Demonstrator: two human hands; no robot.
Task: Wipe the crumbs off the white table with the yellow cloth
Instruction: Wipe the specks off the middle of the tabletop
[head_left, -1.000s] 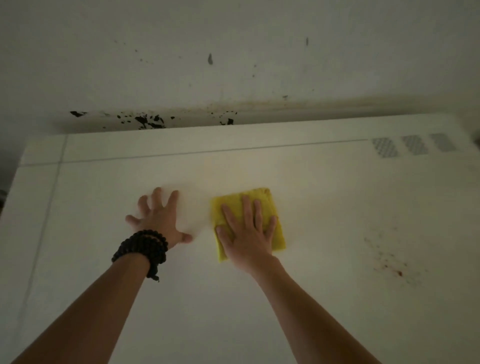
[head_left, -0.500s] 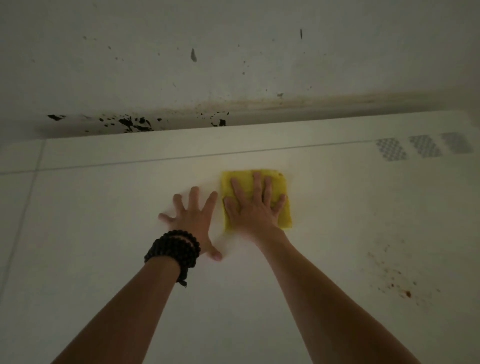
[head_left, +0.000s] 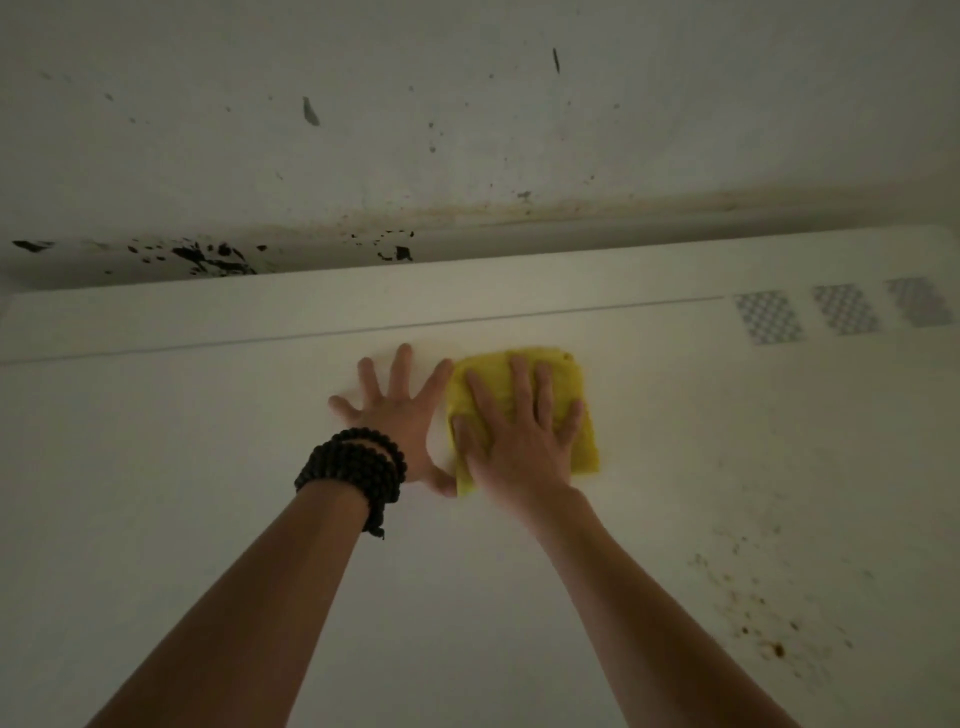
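Right hand (head_left: 519, 441) lies palm down on the cloth (head_left: 574, 410), fingers spread and flat; the grip pinches nothing and presses the cloth against the table (head_left: 156, 467). The cloth is a folded yellow square, flat on the table, its far edge just short of the seam line that runs across the far part of the table.

Left hand (head_left: 397, 415) lies palm down on the bare table just beside the cloth, fingers spread wide, holding nothing. Its thumb touches or nearly touches the near left corner of the cloth; which cannot be told. A dark bead bracelet (head_left: 353, 467) wraps the left wrist.

Crumbs (head_left: 763, 623) lie scattered on the table at the near right, well apart from the cloth and untouched by it.

Difference from the frames 1.0 s and 0.5 s ago: the cloth and right hand have shifted toward the far edge and rightward across the table, and now sit nearer the seam. The left hand has closed in from a clear gap to just beside the cloth. The crumb patch is unchanged.

Beyond the table, the wall (head_left: 467, 104) shows dark stains.
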